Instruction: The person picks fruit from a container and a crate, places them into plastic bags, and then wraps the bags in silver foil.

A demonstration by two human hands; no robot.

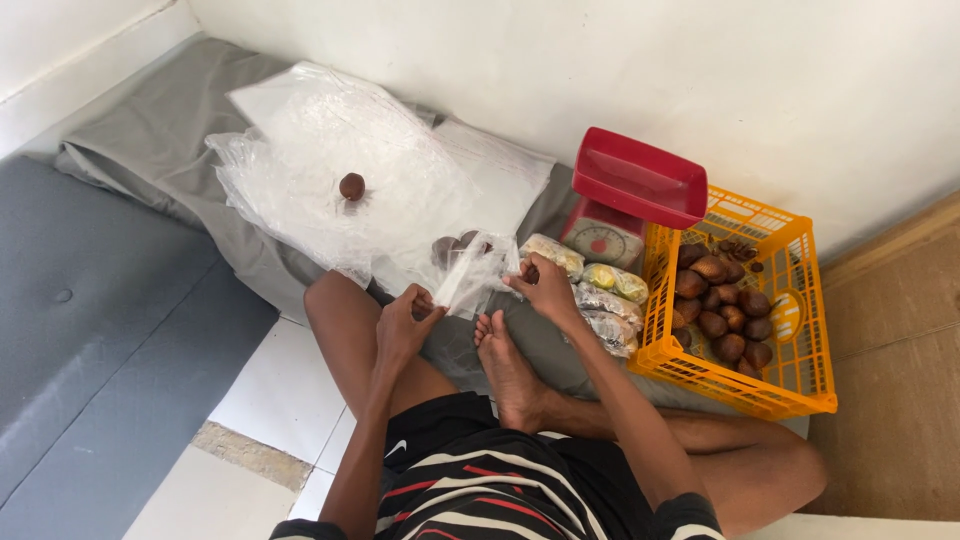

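While both hands pinch it, the small clear plastic bag stretches between left hand and right hand.

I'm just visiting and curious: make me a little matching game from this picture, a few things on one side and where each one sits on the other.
Things:
1. Lone brown fruit
2. Red scale tray
3. Heap of brown fruits
4. Small clear bag

Places:
A. in the orange basket
B. between the person's two hands
C. on the sheet of clear plastic
D. on top of the weighing scale

Pairs: 1-C, 2-D, 3-A, 4-B
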